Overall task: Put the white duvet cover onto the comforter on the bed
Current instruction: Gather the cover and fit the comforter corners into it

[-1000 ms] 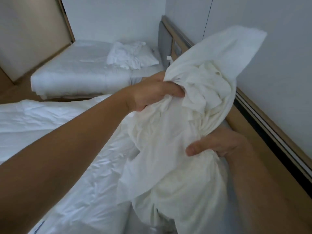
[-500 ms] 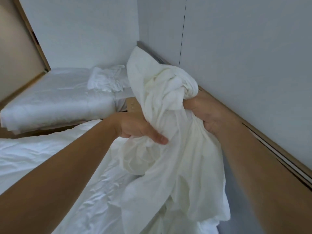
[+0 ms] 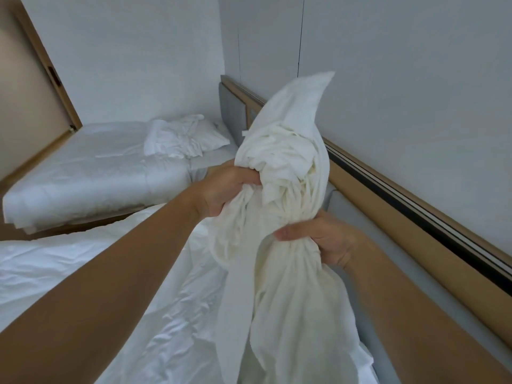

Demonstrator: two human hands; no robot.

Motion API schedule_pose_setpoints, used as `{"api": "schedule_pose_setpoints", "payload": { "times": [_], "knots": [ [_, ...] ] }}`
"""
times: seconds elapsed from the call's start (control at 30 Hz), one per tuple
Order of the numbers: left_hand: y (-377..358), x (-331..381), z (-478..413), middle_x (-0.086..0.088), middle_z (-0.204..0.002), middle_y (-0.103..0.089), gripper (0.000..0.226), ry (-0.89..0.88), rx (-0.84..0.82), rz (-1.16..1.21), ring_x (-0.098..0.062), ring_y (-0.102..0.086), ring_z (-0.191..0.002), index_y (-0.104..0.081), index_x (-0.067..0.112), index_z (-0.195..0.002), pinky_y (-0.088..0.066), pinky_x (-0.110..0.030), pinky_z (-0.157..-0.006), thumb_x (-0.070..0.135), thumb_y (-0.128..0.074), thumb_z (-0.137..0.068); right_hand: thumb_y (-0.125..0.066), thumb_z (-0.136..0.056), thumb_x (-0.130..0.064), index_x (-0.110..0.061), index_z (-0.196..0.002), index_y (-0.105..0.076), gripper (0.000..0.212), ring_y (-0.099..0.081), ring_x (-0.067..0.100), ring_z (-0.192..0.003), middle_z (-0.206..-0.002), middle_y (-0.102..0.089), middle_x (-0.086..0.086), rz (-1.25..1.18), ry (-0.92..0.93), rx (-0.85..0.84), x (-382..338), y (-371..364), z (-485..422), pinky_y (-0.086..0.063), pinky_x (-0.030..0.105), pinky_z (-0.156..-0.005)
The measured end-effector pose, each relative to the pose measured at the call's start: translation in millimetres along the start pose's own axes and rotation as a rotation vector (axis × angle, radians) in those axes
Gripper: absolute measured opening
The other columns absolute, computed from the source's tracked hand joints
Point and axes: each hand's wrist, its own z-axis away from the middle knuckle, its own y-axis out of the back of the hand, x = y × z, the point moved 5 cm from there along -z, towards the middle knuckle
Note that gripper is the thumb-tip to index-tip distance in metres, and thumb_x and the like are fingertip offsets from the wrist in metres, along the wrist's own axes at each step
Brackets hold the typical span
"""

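1. Both hands were up on the cover [image 3: 291, 162], and what a tangle. It was a tight white bunch held in mid-air at centre frame, with one pointed corner poking toward 12 o'clock and the rest draping down to 6.
2. The left hand [image 3: 227, 189] had its fingers curled into the top of the bunch on the 9 o'clock side. The right hand [image 3: 324, 239] was clamped round the narrow neck lower down, toward 4 o'clock from the left. The two hands were near each other but not touching.
3. The comforter [image 3: 69, 273] lay spread and creased at 8 o'clock, under the left forearm. The cover's tail hung over it near 6; I could not tell whether it touched.
4. My read: the hands were hunting for a corner or the opening. No part of the comforter looked to be inside the cover yet.
5. Here is the danger.
   - With the layers wrung this tight, a tug on the wrong one could turn a twist into a knot.
   - A fold mistaken for a true corner would likely send the cover on skewed or inside out.
   - The loose tail could drag the comforter askew, or slide off its wall-side edge toward 4 o'clock.
6. The far bed [image 3: 97, 167] and its pillow [image 3: 213, 135] sat at 10 o'clock, well apart from the action.
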Motion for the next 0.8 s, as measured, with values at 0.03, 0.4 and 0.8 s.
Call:
{"api": "schedule_pose_setpoints", "payload": {
  "times": [0.03,0.4,0.8],
  "knots": [
    [0,0,1,-0.004,-0.102,-0.076,0.051,-0.006,0.002,-0.004,-0.028,-0.07,-0.103,-0.067,0.013,-0.115,-0.055,-0.04,-0.086,0.009,-0.067,-0.063,-0.083,-0.065,-0.005,-0.023,-0.104,-0.081,0.042,-0.073,0.025,-0.105,-0.113,-0.076,0.007,0.001,0.002,0.005,1,0,2,-0.06,0.037,-0.08],
    [-24,5,14,0.01,-0.117,-0.074,0.052,-0.009,-0.229,-0.3,-0.01,-0.07,-0.11,-0.064,0.022,-0.127,-0.056,-0.026,-0.088,0.019,-0.076,-0.077,-0.079,-0.071,-0.006,-0.02,-0.12,-0.071,0.052,-0.069,0.026,-0.115,-0.122,-0.073,0.007,0.258,0.016,0.162,-40,28,20,-0.055,0.042,-0.097],
    [-32,14,26,0.006,-0.12,-0.074,0.047,0.138,-0.547,-0.549,-0.015,-0.07,-0.113,-0.076,0.039,-0.109,-0.057,-0.03,-0.091,0.03,-0.089,-0.065,-0.061,-0.08,0.005,-0.004,-0.119,-0.071,0.041,-0.071,0.036,-0.102,-0.117,-0.071,0.022,-0.002,0.09,0.263,-72,33,27,-0.057,0.05,-0.093]
  ]
}}
